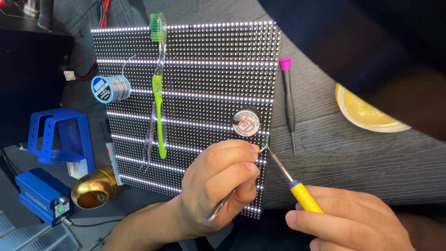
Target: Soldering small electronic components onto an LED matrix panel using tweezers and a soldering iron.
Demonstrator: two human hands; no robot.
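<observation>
A: LED panel lies flat on the dark worktop, several rows lit. Work point is at its right edge, low down.

B: Hands?

A: Left hand clamped on metal tweezers, tips at the panel's right edge. Right hand closed round a yellow-handled soldering iron, tip meeting the tweezer tips at the same spot.

B: Doing it well?

A: My judgement: brace both wrists, keep the iron tip on the one joint only, hold the tweezers steady so the small part does not drift.

B: What crowds the panel?

A: On it: green toothbrush lying lengthwise left of centre, a second pair of tweezers beside it, a small round tin just above the work point. Solder spool at the left edge. Pink-capped screwdriver just right of the panel, shallow dish farther right. Brass tip cleaner and blue stand left of the panel.

B: Anything in the way?

A: The tin sits close; the screwdriver lies near the iron's path.
</observation>
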